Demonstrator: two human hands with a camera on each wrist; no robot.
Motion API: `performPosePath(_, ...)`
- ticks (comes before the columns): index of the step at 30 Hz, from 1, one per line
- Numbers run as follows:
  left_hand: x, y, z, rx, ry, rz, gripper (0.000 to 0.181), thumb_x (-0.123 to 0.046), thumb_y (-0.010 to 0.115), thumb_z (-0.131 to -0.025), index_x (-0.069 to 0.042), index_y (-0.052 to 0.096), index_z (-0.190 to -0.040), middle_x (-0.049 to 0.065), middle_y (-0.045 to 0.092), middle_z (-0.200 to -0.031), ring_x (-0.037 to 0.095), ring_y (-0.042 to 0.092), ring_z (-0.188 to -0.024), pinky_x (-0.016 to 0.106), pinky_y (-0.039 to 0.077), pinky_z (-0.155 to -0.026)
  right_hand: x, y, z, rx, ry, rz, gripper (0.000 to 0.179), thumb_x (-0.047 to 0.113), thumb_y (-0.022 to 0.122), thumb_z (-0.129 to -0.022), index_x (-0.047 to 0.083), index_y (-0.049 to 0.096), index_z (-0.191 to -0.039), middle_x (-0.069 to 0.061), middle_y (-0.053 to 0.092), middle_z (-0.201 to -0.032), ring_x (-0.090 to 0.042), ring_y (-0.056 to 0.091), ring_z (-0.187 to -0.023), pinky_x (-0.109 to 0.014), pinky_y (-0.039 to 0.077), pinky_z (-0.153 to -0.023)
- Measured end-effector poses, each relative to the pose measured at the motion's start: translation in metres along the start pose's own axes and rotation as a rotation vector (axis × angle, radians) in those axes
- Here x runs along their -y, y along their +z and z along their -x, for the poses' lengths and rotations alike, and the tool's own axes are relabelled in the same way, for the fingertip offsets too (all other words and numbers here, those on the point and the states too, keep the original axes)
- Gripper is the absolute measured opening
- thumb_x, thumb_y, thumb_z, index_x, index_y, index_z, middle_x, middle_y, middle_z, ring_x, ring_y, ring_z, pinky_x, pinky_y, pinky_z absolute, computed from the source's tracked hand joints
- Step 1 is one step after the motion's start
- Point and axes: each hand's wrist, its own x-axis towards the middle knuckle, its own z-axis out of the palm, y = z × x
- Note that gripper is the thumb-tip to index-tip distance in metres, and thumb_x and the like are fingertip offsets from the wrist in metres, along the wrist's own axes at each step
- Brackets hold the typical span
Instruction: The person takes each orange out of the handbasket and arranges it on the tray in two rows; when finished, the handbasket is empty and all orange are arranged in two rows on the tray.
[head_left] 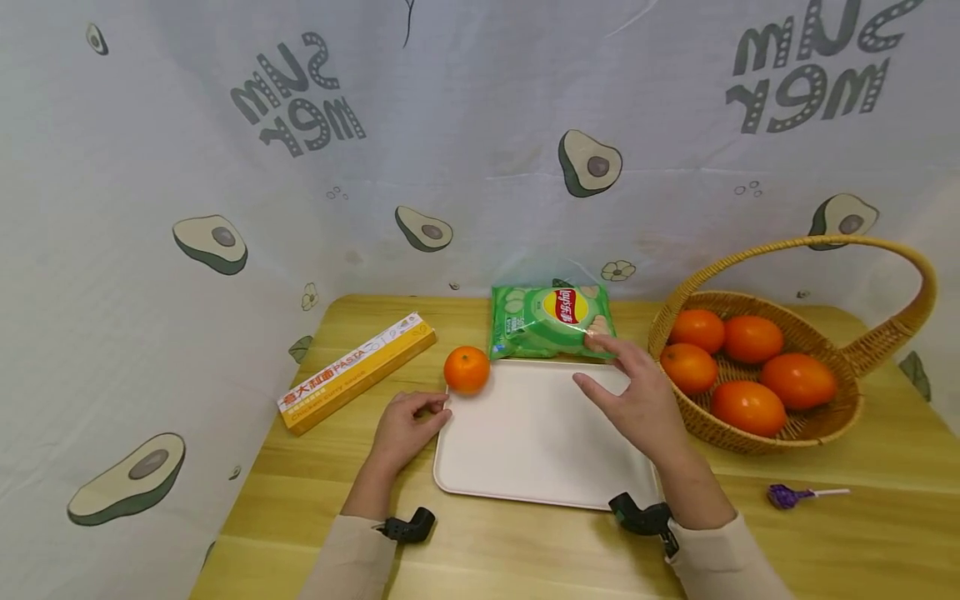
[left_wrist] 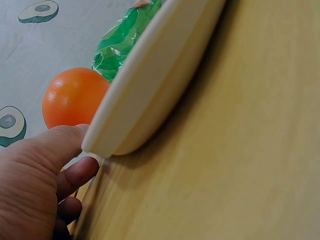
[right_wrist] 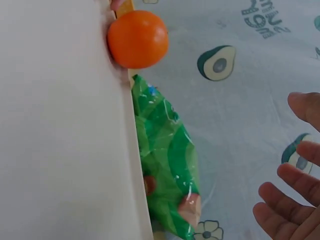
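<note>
A shallow white tray (head_left: 547, 433) lies on the table. At its left rim my left hand (head_left: 408, 429) has thumb and curled fingers; in the left wrist view the thumb (left_wrist: 65, 142) touches the rim, fingertips just below. A round orange (head_left: 467, 370) sits at the tray's far left corner; whether it rests fully inside cannot be told. My right hand (head_left: 641, 400) is over the tray's right side, fingers spread and holding nothing. Beyond the far rim lies a green bag of chips (head_left: 551, 321), close to the right fingertips in the head view.
A wicker basket (head_left: 847, 408) with a tall handle stands at the right, holding several oranges (head_left: 750, 408). A purple-wrapped lollipop (head_left: 785, 497) lies in front of it. On the left, a yellow pasta box (head_left: 358, 372) lies aslant. A patterned cloth (head_left: 480, 125) hangs behind the table.
</note>
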Motion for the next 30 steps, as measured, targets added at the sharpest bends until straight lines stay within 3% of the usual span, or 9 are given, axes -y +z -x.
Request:
performPosePath(10,-0.002,-0.002,0.000,0.009,-0.014,-0.004,0.022,-0.025,0.082,-0.087,-0.022,0.080,-0.109,-0.009,0.072,-0.090,0.011,0.055,-0.088,0.027,0.045,-0.080,-0.008,-0.037,0.000,-0.100,0.038,0.073,0.054,0.020,0.081,-0.088,0.006,0.061,-0.136,-0.019,0.059,-0.135,-0.040,0.059,-0.119,-0.060,0.048,-0.099)
performPosePath(14,-0.002,-0.002,0.001,0.008,-0.012,-0.005,0.022,-0.025,0.082,-0.087,-0.022,0.080,-0.109,-0.009,0.072,-0.090,0.010,0.055,-0.088,0.026,0.044,-0.079,-0.017,-0.051,0.001,-0.138,0.076,0.095,0.053,0.022,0.081,-0.088,0.006,0.063,-0.135,-0.021,0.060,-0.134,-0.045,0.059,-0.119,-0.064,0.048,-0.097)
performPosePath(19,-0.003,-0.002,0.001,0.009,-0.008,-0.002,0.022,-0.025,0.082,-0.087,-0.021,0.080,-0.109,-0.008,0.072,-0.089,0.011,0.054,-0.087,0.026,0.044,-0.079,-0.030,-0.066,0.001,-0.171,0.134,0.128,0.050,0.027,0.080,-0.089,0.007,0.065,-0.133,-0.018,0.062,-0.131,-0.042,0.060,-0.118,-0.060,0.049,-0.095)
performPosePath(21,-0.003,-0.002,0.001,0.011,-0.012,0.001,0.022,-0.025,0.082,-0.087,-0.021,0.080,-0.109,-0.008,0.072,-0.090,0.011,0.054,-0.087,0.026,0.044,-0.079,-0.038,-0.071,0.001,-0.182,0.160,0.149,0.051,0.031,0.080,-0.089,0.009,0.065,-0.133,-0.016,0.063,-0.132,-0.039,0.060,-0.118,-0.046,0.050,-0.094)
performPosePath(24,-0.004,-0.002,0.001,0.010,-0.017,0.002,0.022,-0.025,0.082,-0.087,-0.021,0.080,-0.109,-0.009,0.071,-0.090,0.011,0.054,-0.088,0.026,0.044,-0.079,-0.050,-0.078,0.001,-0.179,0.185,0.155,0.055,0.036,0.078,-0.090,0.010,0.063,-0.137,-0.018,0.061,-0.135,-0.038,0.058,-0.118,-0.023,0.043,-0.088)
performPosePath(26,-0.003,-0.001,0.001,0.010,-0.021,0.001,0.021,-0.025,0.082,-0.087,-0.022,0.080,-0.108,-0.009,0.071,-0.090,0.011,0.054,-0.088,0.026,0.044,-0.079,-0.059,-0.080,0.001,-0.164,0.201,0.167,0.058,0.039,0.077,-0.091,0.010,0.062,-0.139,-0.018,0.060,-0.137,-0.039,0.058,-0.119,-0.015,0.038,-0.082)
performPosePath(28,-0.003,-0.001,0.002,0.010,-0.023,0.000,0.021,-0.025,0.082,-0.087,-0.022,0.080,-0.108,-0.009,0.071,-0.090,0.011,0.054,-0.088,0.026,0.044,-0.079,-0.066,-0.082,0.000,-0.141,0.210,0.177,0.060,0.041,0.075,-0.092,0.010,0.060,-0.141,-0.020,0.057,-0.139,-0.041,0.057,-0.119,-0.019,0.041,-0.084)
performPosePath(30,-0.003,-0.001,0.002,0.011,-0.023,0.002,0.021,-0.025,0.082,-0.087,-0.022,0.080,-0.108,-0.009,0.071,-0.090,0.011,0.053,-0.087,0.027,0.044,-0.079,-0.071,-0.083,0.000,-0.113,0.216,0.188,0.062,0.041,0.074,-0.093,0.008,0.057,-0.143,-0.022,0.055,-0.141,-0.043,0.056,-0.120,-0.032,0.048,-0.090)
